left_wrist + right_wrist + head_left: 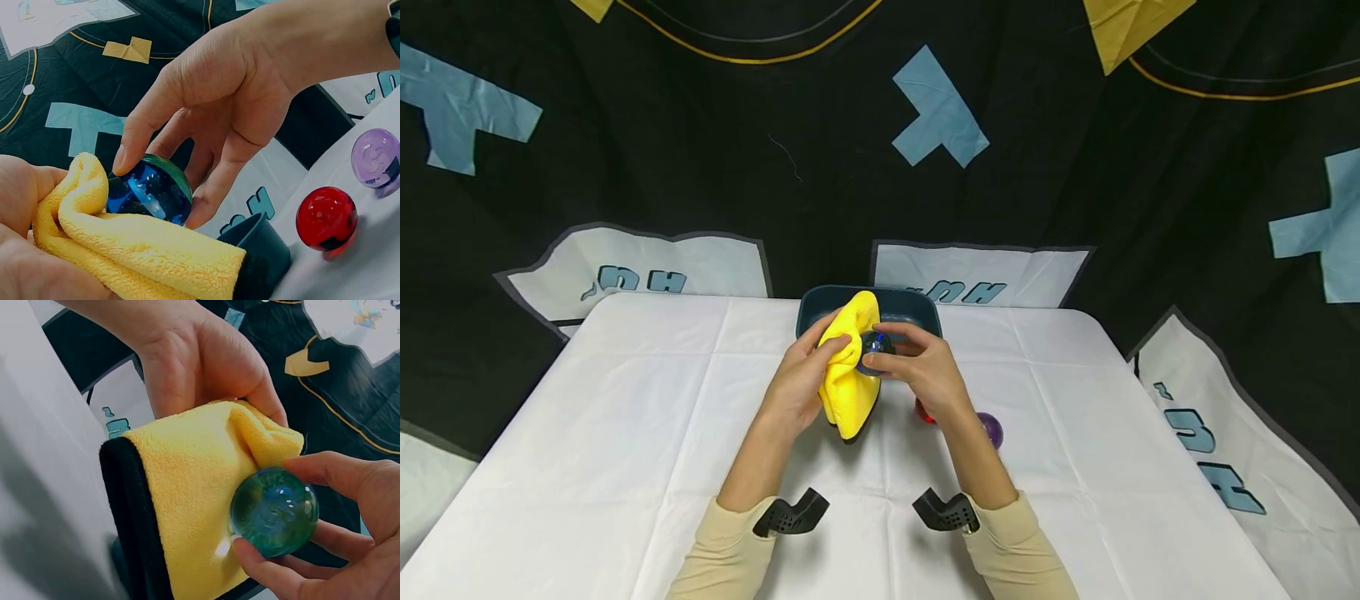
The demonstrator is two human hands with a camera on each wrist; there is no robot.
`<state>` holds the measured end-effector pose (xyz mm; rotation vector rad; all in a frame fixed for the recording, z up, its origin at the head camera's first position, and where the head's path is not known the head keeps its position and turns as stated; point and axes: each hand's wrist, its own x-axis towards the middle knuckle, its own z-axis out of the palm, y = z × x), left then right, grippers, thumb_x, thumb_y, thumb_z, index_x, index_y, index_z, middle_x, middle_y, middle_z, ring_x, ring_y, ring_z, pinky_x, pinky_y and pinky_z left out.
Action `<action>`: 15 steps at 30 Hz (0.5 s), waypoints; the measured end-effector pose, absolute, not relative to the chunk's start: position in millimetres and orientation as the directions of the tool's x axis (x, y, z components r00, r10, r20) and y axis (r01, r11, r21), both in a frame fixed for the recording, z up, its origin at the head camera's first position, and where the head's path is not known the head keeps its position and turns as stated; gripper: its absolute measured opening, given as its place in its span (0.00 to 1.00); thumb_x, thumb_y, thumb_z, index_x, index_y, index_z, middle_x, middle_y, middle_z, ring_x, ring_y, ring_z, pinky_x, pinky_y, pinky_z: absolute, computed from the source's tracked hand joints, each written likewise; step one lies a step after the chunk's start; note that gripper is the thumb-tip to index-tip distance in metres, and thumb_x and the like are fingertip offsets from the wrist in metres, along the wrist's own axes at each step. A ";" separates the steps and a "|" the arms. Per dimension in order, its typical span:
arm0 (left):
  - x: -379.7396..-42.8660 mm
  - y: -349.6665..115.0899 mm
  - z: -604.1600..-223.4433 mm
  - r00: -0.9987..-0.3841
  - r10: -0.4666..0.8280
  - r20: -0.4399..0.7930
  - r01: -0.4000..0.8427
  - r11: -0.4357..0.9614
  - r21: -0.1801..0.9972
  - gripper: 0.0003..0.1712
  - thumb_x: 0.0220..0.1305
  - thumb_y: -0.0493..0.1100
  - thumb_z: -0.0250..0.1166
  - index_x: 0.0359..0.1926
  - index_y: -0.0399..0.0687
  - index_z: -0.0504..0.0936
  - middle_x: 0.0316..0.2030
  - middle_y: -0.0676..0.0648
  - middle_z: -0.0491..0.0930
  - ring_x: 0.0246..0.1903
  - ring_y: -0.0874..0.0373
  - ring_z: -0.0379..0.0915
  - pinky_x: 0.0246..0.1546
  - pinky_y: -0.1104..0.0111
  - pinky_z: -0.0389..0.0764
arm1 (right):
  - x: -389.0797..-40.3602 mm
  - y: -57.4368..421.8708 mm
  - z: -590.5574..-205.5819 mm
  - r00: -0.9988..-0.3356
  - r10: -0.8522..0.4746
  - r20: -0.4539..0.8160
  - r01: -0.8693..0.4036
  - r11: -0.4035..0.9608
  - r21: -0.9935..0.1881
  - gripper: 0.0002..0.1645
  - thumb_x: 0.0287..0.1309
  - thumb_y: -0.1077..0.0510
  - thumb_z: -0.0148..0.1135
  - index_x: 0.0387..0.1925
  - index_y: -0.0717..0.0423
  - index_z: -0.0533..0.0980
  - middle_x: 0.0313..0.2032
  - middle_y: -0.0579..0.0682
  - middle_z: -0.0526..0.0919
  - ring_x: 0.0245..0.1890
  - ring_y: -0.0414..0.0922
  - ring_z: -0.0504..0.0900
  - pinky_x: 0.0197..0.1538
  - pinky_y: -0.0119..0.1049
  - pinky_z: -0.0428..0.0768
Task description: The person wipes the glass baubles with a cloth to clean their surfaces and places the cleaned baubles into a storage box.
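- Across 12 o'clock, a black backdrop (820, 192) bearing blue letters (983, 292), an H legible.
- Toward 6 o'clock, white table (617, 433).
- At its 12 o'clock, a dark tray (913, 309).
- Yellow cloth (850, 396), left hand (797, 385) gripping it.
- Glass ball (275, 511), at 9 o'clock of the right hand (932, 371) pinching it.

Glassy green ball (275, 512) in right hand (377, 534), against left hand's (209, 372) yellow cloth (187, 487).

From here I see a black fabric backdrop (835, 192) with angular pale-blue patches (942, 107) behind a broad, creased, white-covered counter (617, 442).
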<state>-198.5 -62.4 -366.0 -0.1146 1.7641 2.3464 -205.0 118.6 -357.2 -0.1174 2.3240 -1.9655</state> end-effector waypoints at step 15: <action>-195.3 -67.0 -361.2 -0.974 0.097 -0.203 -0.220 -0.229 0.948 0.29 0.74 0.48 0.59 0.73 0.67 0.68 0.67 0.48 0.67 0.61 0.49 0.70 0.64 0.57 0.77 | -202.1 125.0 -352.0 -0.968 -0.244 -0.051 0.006 0.184 -0.983 0.36 0.47 0.66 0.75 0.61 0.45 0.81 0.55 0.54 0.85 0.49 0.49 0.87 0.54 0.40 0.85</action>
